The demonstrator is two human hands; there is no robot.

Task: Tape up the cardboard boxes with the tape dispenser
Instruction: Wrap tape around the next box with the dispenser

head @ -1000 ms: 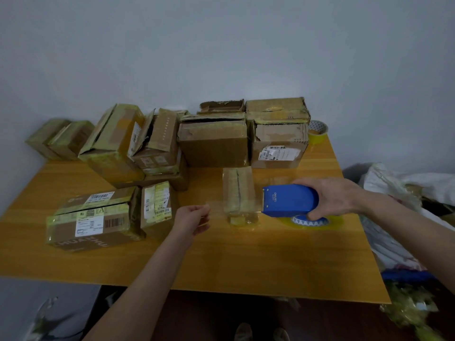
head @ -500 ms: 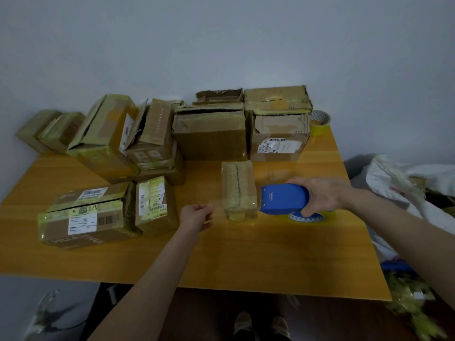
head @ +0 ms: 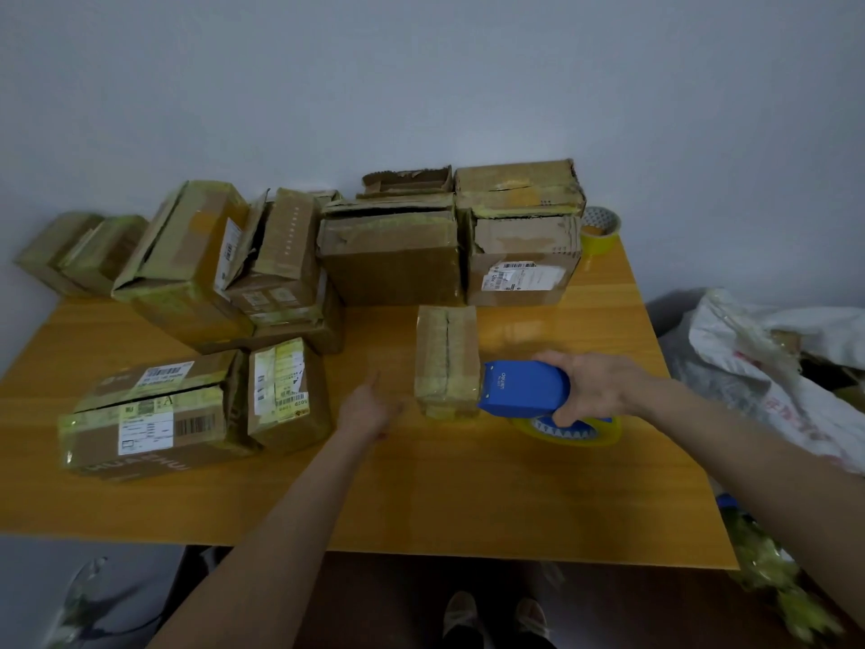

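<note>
Fingers (head: 554, 359) of the right hand (head: 599, 386) clamp the dispenser (head: 524, 388); the box (head: 447, 358) lies just left, lengthwise away, left hand (head: 370, 407) slack-fingered beyond it.

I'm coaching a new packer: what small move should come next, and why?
Probably set the left hand on the small box to steady it: the right hand holds the blue tape dispenser at its right side, and the box lies unheld.

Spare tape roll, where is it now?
Head view, upper right: the spare tape roll stands at the back right corner of the table, just right of the labelled cardboard box.
</note>
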